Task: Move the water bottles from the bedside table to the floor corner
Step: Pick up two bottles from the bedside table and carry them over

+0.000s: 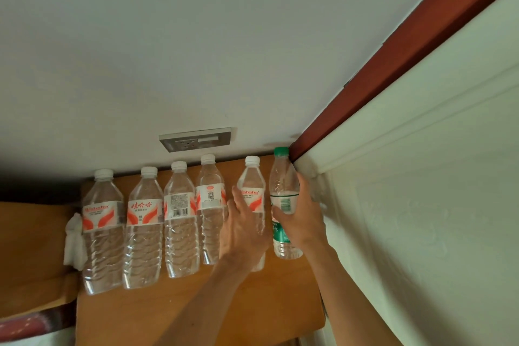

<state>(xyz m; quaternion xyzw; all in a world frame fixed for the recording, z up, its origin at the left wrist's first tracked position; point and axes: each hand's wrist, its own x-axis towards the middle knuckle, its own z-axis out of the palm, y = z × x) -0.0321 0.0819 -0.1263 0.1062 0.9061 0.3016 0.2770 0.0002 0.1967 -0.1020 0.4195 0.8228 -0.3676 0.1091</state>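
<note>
Several clear water bottles stand in a row on the wooden bedside table [196, 306]. Most have white caps and red-and-white labels, such as the leftmost bottle [102, 230] and the one second from the right [252, 191]. A green-capped bottle [283, 177] with a green label stands at the far right, against the bed's headboard. My right hand [302, 216] is wrapped around the green-capped bottle at its label. My left hand [243, 230] is spread, fingers apart, over the front of the white-capped bottle beside it; a firm grip is not visible.
A grey wall socket plate [195, 139] sits on the white wall behind the bottles. A white padded headboard [421, 205] with a dark red frame [393, 59] rises at the right. A crumpled white tissue [73, 244] lies at the table's left edge.
</note>
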